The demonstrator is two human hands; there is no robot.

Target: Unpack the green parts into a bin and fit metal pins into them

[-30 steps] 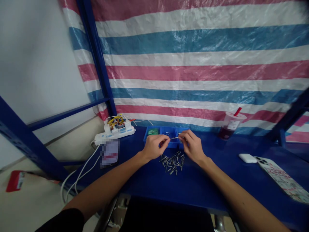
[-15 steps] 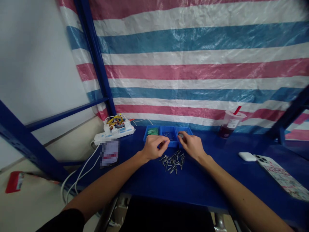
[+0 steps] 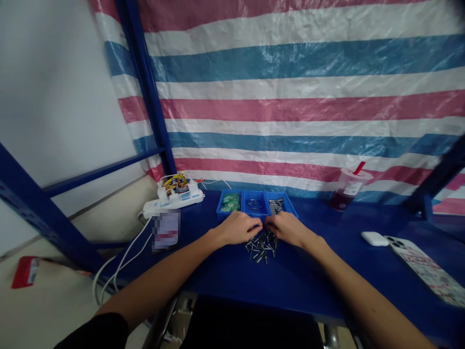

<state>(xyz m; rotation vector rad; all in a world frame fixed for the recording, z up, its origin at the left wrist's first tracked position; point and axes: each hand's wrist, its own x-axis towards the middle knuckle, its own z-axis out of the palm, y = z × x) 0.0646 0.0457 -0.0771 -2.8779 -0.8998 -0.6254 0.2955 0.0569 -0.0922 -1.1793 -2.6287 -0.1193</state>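
My left hand is closed, its fingertips pinched at the upper left edge of a pile of small metal pins. Facing it, my right hand is closed too, with its fingertips over the upper right of the pile. Whatever lies between the fingers is too small to make out. Just beyond the hands stand three blue bins side by side. The left bin holds green pieces, the middle bin a few thin metal parts, and the right bin several grey metal pieces.
On the left are a white power strip with cables and a pixelated flat object. To the right stand a lidded cup with a red straw, a white earbud case and a phone. A striped sheet hangs behind.
My right hand has come out of the right bin and down to the pile. My left hand has moved slightly right and down, bringing both hands' fingertips close together.
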